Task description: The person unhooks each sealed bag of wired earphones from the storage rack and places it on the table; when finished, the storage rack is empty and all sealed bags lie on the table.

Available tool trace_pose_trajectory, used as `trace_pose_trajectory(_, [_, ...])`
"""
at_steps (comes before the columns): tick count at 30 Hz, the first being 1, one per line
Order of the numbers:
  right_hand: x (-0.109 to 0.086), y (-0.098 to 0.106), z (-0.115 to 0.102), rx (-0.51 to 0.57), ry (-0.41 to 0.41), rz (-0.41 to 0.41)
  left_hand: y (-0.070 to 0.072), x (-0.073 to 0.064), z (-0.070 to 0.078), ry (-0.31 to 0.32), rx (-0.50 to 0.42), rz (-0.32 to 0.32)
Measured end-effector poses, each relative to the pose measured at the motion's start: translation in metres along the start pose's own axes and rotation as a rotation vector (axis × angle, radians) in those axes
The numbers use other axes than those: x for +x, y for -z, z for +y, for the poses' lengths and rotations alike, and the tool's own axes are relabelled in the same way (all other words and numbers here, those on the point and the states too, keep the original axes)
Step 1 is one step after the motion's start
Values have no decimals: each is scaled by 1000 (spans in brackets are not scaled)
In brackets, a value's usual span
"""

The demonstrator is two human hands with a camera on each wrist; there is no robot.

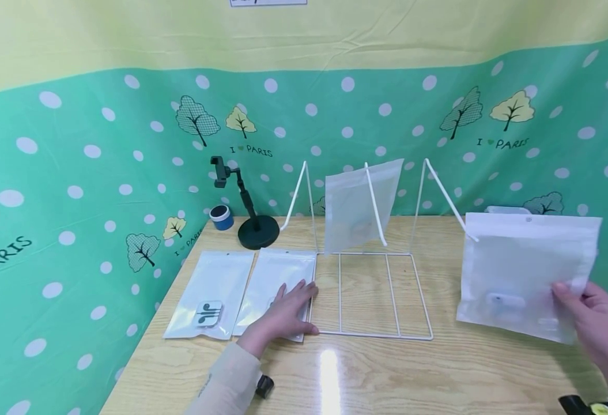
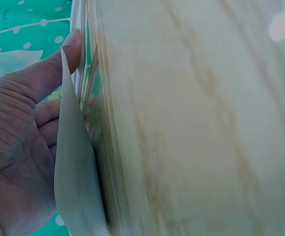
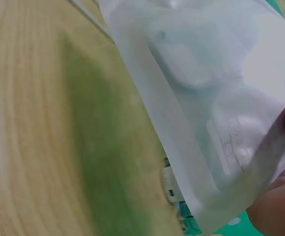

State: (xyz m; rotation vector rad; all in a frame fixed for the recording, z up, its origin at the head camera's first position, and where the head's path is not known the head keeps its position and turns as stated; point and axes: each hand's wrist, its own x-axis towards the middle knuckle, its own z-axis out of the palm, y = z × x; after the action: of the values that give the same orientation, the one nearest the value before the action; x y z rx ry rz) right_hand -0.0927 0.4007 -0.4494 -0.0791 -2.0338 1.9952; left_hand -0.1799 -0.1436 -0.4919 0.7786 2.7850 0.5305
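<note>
My right hand (image 1: 596,328) pinches the right edge of a white zip pouch (image 1: 521,259), thumb in front. A small pale case shows through the pouch, whose hang hole is near its top edge. The white wire rack's (image 1: 368,334) right prong (image 1: 446,193) ends in front of the pouch's upper left part; the hole is apart from it. Fingers spread, my left hand (image 1: 288,308) rests over another pouch (image 1: 278,271) at the rack's left side. In the left wrist view, its thumb (image 2: 71,54) lies by the rack wire. A further pouch (image 1: 361,202) hangs behind the middle prong.
At the far left lies a pouch (image 1: 221,282) showing earphones (image 1: 209,314) in a case. A black phone stand (image 1: 257,232) and a blue round jar (image 1: 222,218) stand behind it. A clear item (image 1: 508,210) sits at the back right, partly hidden. A patterned green cloth hangs behind the table.
</note>
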Motion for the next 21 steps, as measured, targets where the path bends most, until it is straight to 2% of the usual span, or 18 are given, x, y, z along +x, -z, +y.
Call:
trace_pose_trajectory(2, [2, -1, 6, -165, -66, -10, 0, 0, 0, -1, -2, 1])
trace_pose_trajectory(5, [7, -5, 13, -355, -147, -30, 1, -1, 1, 0, -5, 1])
trace_pose_trajectory(10, [16, -9, 18, -564, -243, -70, 1, -1, 1, -1, -10, 2])
trace_pose_trajectory(13, [21, -13, 19, -623, -297, -99, 1, -1, 1, -2, -13, 4])
trace_pose_trajectory(17, [27, -20, 20, -642, -374, -158, 1, -1, 1, 1, -14, 3])
trace_pose_trajectory(21, [31, -25, 23, -674, -406, -219, 1, -1, 2, 5, -14, 3])
